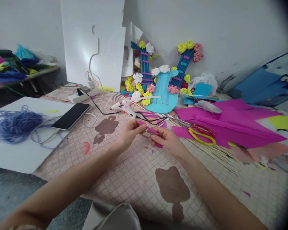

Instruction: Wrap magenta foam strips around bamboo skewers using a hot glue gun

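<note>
Both my hands meet over the patterned floor mat (134, 172). My left hand (129, 132) pinches one end of a thin pink strip (149, 128), fingers closed. My right hand (166, 140) grips the strip's other end, fingers curled round it, with a bit of pink showing below the fingers. A white glue gun (123, 107) lies just beyond my hands with its black cord trailing. Yellow-and-red scissors (201, 133) rest to the right on pink paper sheets (230, 124).
Two blue paper guitars with paper flowers (162, 86) lean on the wall. A phone (70, 115) and purple string (13, 123) lie on a white board at left. A power strip (83, 95), wooden skewers (213, 153) and a shelf of coloured paper (12, 67) are around.
</note>
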Motion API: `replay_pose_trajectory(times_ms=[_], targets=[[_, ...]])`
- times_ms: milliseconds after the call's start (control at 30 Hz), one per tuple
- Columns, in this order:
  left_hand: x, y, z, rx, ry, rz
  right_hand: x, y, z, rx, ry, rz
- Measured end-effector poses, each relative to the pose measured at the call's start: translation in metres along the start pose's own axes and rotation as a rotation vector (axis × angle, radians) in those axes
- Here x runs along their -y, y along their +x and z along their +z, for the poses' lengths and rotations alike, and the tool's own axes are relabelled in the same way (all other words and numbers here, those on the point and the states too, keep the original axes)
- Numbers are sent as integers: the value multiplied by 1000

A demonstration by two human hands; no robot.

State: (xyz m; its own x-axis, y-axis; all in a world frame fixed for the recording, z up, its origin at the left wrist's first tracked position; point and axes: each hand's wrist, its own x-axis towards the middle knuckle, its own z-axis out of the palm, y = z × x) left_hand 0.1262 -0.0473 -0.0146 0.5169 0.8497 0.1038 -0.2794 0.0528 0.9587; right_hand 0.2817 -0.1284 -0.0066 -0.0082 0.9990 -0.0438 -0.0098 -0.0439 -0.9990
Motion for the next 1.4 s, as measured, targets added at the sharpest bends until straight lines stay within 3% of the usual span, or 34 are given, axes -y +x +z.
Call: replay_pose_trajectory(times_ms=[200,367,500,733,933,1133,1267,1400], targets=[[0,2,-3,29,-5,-8,-1,-1,-6,-96,125,75],[0,2,-3,44,2,-21,1,-1,-11,4,-4,33],[-1,1,-2,53,3,-63,3,-1,-12,-36,80,97],[4,1,-4,102,15,-70,-5,0,-3,-65,8,10],[6,1,-4,185,-95,-80,-5,-2,2,-65,122,68],[0,0,-3,139,-194,-97,0,-6,9,-7,229,126],[-3,-1,-3,103,-189,-102,0,-7,12,4,249,91],[-2,-7,-1,204,-209,-126,-4,-6,20,-60,237,62]])
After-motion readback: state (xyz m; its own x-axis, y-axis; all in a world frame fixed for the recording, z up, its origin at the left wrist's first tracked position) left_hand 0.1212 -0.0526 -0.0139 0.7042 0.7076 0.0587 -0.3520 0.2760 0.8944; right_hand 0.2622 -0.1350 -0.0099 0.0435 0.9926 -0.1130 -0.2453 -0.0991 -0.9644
